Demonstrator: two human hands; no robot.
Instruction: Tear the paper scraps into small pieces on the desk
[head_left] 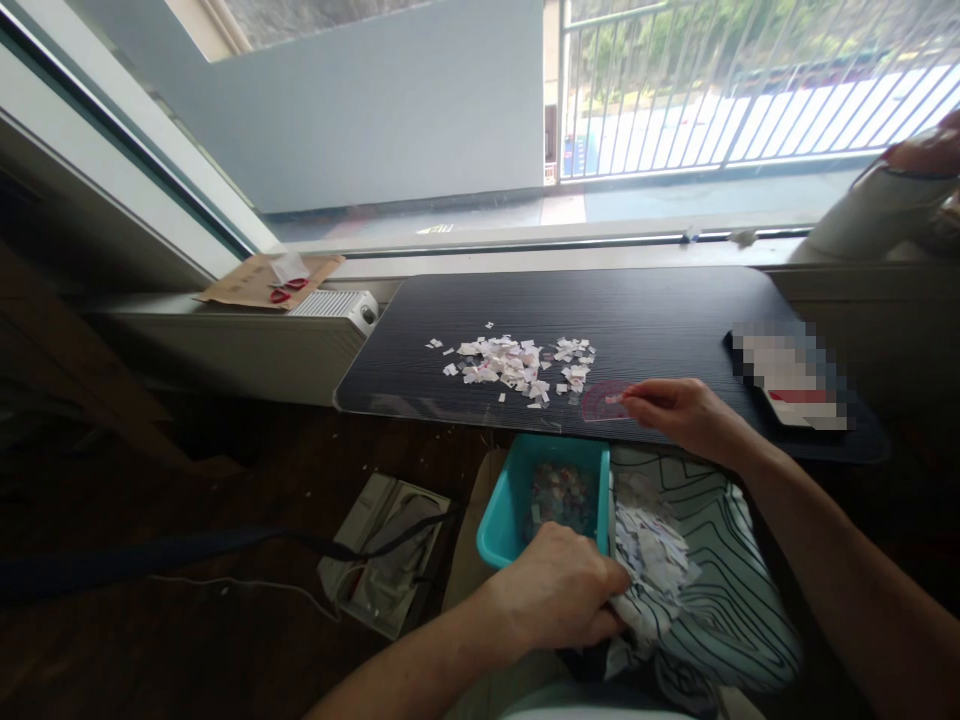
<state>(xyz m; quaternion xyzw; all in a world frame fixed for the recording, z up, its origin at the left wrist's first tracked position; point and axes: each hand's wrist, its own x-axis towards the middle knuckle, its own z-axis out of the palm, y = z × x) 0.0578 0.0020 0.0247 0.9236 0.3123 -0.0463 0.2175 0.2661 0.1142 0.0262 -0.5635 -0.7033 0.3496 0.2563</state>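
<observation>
My right hand (686,415) is closed in a pinch over the front of the dark table, with a small paper scrap (614,399) at its fingertips. Just under it lies a pink see-through protractor (596,402). A loose pile of white paper scraps (510,362) is spread left of the protractor. My left hand (559,585) is closed at the near right corner of a turquoise bin (499,515), beside a patterned cloth (739,590); what its fingers grip is hidden. Small wrapped-looking bits lie inside the bin. More paper strips (652,550) rest on the cloth.
A blurred-out flat device (791,380) lies at the table's (645,310) right end. Red-handled scissors (289,290) rest on a brown paper bag (247,283) on the left sill. An open box (394,555) and a dark strap (300,540) are low on the left.
</observation>
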